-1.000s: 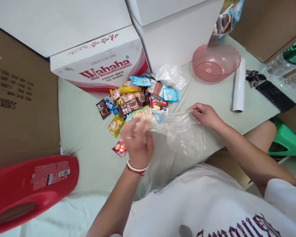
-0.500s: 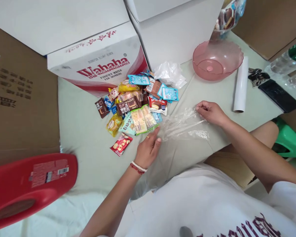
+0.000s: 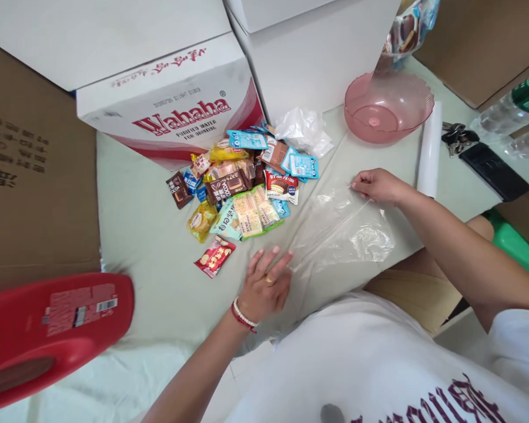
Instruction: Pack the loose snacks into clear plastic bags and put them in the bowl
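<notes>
1. Here's the right hand (image 3: 377, 186), thumb and fingers together, clamped on the edge of a clear, thin plastic bag (image 3: 348, 229).
2. Over to the left hand (image 3: 267, 282), palm down with fingers apart and bent, right by the bag's near-left end; whether a fingertip touches the film, I cannot tell.
3. The bag itself lies flat and wrinkled across the pale green covered bench (image 3: 150, 252), spread between the two hands.
4. Just beyond the left hand, a red foil snack packet (image 3: 215, 257) sits apart from the colourful heap of small wrapped snacks (image 3: 229, 185), all brown, yellow, blue and green wrappers.
5. Against the heap's far right side, a crumpled white plastic bag (image 3: 300, 130); behind it all, the white-and-red Wahaha cardboard carton (image 3: 171, 106).
6. Out past the right hand, a pink translucent plastic bowl (image 3: 357, 117) stands upright, and beside it a white cylindrical roll (image 3: 429, 153), partly behind the forearm.
7. Farther right, a bunch of metal keys (image 3: 458, 139) lies next to a black rectangular phone (image 3: 496, 170).
</notes>
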A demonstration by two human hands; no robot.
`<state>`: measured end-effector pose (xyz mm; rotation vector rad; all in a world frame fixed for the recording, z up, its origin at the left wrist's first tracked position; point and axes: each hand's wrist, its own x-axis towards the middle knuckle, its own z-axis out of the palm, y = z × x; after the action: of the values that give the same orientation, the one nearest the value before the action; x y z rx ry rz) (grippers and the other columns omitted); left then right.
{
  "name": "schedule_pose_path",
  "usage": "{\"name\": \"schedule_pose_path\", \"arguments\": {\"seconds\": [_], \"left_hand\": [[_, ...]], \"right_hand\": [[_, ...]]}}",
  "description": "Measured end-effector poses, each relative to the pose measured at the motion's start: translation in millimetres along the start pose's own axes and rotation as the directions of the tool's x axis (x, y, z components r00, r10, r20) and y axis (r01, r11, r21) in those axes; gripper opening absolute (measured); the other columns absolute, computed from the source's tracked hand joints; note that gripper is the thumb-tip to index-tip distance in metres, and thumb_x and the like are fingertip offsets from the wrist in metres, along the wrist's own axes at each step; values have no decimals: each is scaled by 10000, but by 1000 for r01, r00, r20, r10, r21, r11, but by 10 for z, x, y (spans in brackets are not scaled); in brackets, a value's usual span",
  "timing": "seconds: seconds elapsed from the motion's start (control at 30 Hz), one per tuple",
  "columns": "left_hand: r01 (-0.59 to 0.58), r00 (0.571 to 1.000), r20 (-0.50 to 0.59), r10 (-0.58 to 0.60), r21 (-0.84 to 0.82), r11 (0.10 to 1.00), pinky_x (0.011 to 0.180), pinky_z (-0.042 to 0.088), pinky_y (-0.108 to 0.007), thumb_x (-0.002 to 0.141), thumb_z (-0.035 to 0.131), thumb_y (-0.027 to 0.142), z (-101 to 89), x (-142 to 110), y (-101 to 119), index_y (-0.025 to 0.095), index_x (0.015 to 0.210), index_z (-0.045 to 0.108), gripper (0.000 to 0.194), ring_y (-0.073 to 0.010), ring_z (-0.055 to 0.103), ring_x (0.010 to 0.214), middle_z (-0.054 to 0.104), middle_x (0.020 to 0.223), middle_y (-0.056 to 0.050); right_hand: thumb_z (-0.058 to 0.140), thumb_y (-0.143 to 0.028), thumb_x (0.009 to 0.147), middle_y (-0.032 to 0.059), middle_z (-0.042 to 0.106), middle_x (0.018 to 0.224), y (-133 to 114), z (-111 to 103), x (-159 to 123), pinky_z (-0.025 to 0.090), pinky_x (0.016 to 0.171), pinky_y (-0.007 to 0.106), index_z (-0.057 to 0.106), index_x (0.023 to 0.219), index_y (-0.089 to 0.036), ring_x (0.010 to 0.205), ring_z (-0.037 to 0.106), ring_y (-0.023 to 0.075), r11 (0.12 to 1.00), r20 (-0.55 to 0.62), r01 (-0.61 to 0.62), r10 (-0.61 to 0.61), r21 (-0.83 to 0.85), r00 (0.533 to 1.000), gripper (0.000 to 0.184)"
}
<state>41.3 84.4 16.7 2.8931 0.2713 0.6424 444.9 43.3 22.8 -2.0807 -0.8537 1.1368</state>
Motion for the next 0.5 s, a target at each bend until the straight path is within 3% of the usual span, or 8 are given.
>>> {"name": "schedule_pose_path", "arguments": {"seconds": [0.07,0.13,0.2,0.27,0.37,0.5], "left_hand": [[-10,992,125,23,-103,995,1182,278,-562,896,577,214,7,3,-6,219,883,691,115,-289,590,1274,710,1287,-89],[30,983,186,-1,-152,988,1135,339,-567,960,492,275,32,21,-14,196,945,696,219,-266,674,1124,736,1225,-111],[116,974,209,-90,-115,987,989,464,-517,1011,416,341,65,61,-10,185,1126,698,343,-245,713,955,734,1228,-137],[248,939,259,-227,-51,967,803,532,-416,1041,355,401,97,130,13,210,1311,646,440,-222,723,871,672,1363,-152],[463,815,361,-454,67,884,623,534,-328,1061,303,439,123,278,65,271,1376,620,477,-216,742,872,536,1539,-115],[577,655,427,-624,251,777,615,578,-375,1027,438,429,115,442,119,280,1526,469,522,-276,752,891,440,1604,-153]], "right_hand": [[723,-358,847,-29,541,574,-14,1,35,346,470,232,633,783,-185,463,426,78,998,17,16,-15,-66,1000,206],[703,-369,852,-31,545,591,-26,-10,54,356,492,228,641,807,-184,483,431,79,988,42,54,-49,-145,998,201],[685,-387,854,-29,558,611,-29,-31,61,356,509,226,650,836,-182,503,437,81,973,66,103,-91,-208,994,209],[674,-406,854,-27,569,627,-22,-55,62,356,524,228,656,853,-183,523,445,89,958,74,135,-120,-251,990,223],[668,-426,850,-24,583,646,4,-87,76,366,555,238,665,867,-187,556,468,103,942,66,141,-126,-306,990,240],[632,-414,873,-12,605,668,15,-153,72,389,600,256,679,881,-185,589,502,125,919,58,121,-107,-375,993,234]]}}
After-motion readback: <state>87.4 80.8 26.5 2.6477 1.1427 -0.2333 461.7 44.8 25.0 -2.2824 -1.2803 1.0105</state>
